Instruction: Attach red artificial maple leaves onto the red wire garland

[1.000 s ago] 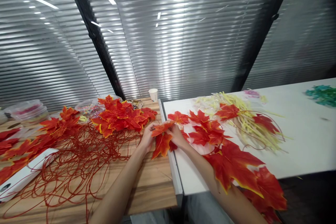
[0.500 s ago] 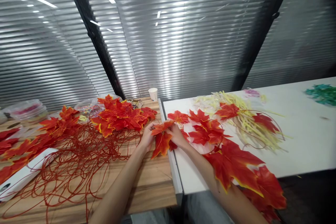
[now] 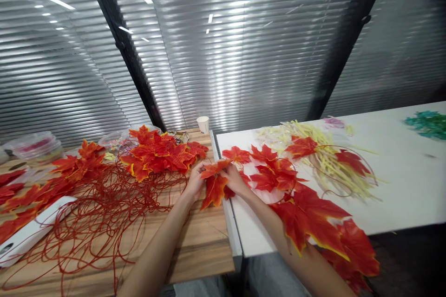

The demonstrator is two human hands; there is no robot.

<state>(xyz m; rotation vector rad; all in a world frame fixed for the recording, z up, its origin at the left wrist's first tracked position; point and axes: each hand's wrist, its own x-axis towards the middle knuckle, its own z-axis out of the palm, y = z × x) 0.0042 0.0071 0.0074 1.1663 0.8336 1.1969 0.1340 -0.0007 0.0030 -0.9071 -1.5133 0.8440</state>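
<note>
Both hands meet over the seam between the wooden and white tabletops, around an orange-red artificial maple leaf (image 3: 215, 191). My left hand (image 3: 196, 180) is closed on its left side, fingers pinched at the upper part. From the right, my right hand (image 3: 234, 180) pinches the same bunch, its fingertips partly hidden by the leaf. A strand of red maple leaves (image 3: 273, 171) runs on from my right hand across the white table. Larger leaves (image 3: 310, 218) of it lie over my right forearm. Tangled red cord (image 3: 104, 209) spreads to the left of my left forearm.
A heap of maple leaves (image 3: 162, 151) lies at the back of the wooden table (image 3: 198, 253). Nearby are a paper cup (image 3: 203, 125), plastic tubs (image 3: 36, 146) and a white bar-shaped object (image 3: 36, 229). Pale yellow strips (image 3: 327, 167) and a teal pile (image 3: 427, 124) lie on the white table (image 3: 397, 181).
</note>
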